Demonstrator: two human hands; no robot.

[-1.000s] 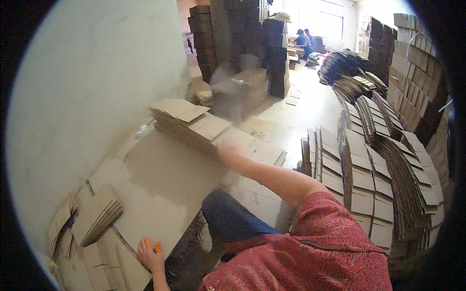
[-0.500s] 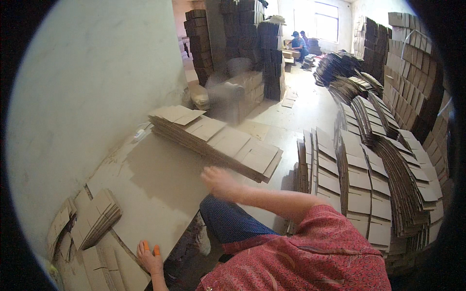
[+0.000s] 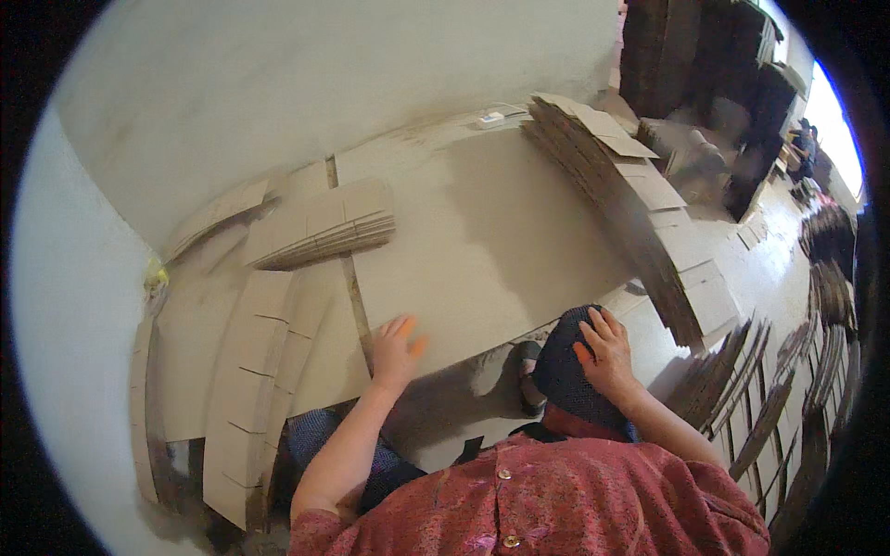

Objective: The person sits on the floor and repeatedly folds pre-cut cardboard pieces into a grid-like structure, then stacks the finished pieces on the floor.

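My left hand [image 3: 397, 357], with orange coverings on its fingertips, hovers over or rests on the near edge of the pale work board [image 3: 464, 296], fingers outstretched and holding nothing. On my knee [image 3: 561, 361] in dark dotted cloth lies my right hand [image 3: 609, 357], its fingers apart and nothing in them. Beyond the right hand, a long stack of slotted cardboard dividers [image 3: 658, 190] spans the board's right end. Left of my left hand are a small fanned bundle of cardboard pieces [image 3: 324, 222] and several long slotted cardboard strips [image 3: 250, 371].
More slotted cardboard stacks [image 3: 788, 398] stand on the floor at the right. A narrow gap [image 3: 357, 306] splits the board. Walls close in behind and left. A small white box [image 3: 489, 120] lies by the back wall. Another person [image 3: 805, 148] works far off at the right.
The view has swung left, so everything appears farther right. My right hand has drawn back from beside the long cardboard stack to my knee. My left hand is still by the board's near edge.
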